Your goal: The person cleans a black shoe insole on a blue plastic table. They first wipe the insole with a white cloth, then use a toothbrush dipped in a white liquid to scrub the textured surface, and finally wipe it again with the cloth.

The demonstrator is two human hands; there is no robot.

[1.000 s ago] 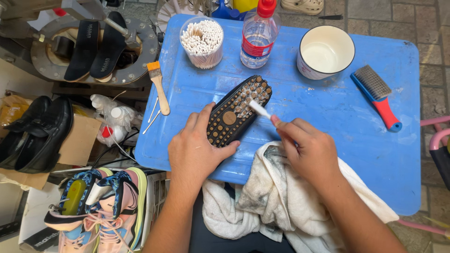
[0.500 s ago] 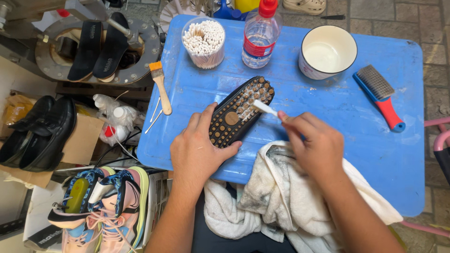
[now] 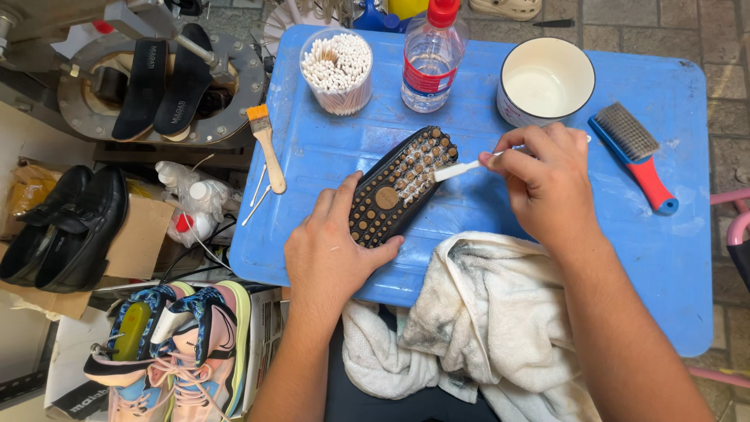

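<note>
A dark shoe (image 3: 402,186) lies sole up on the blue table (image 3: 476,227); its sole is covered with round brown studs. My left hand (image 3: 332,250) grips the shoe's near end. My right hand (image 3: 543,184) holds a small white brush (image 3: 459,169) whose head rests on the studs near the shoe's far end.
On the table stand a tub of cotton swabs (image 3: 337,72), a water bottle (image 3: 430,56) and a white bowl (image 3: 544,83). A red-handled wire brush (image 3: 637,155), a wooden paintbrush (image 3: 266,147) and a dirty white towel (image 3: 476,328) lie there too. Black shoes (image 3: 66,227) and colourful sneakers (image 3: 183,344) sit on the left.
My right hand has moved up and to the right, drawing the small white brush toward the shoe's far end. My left hand still holds the shoe.
</note>
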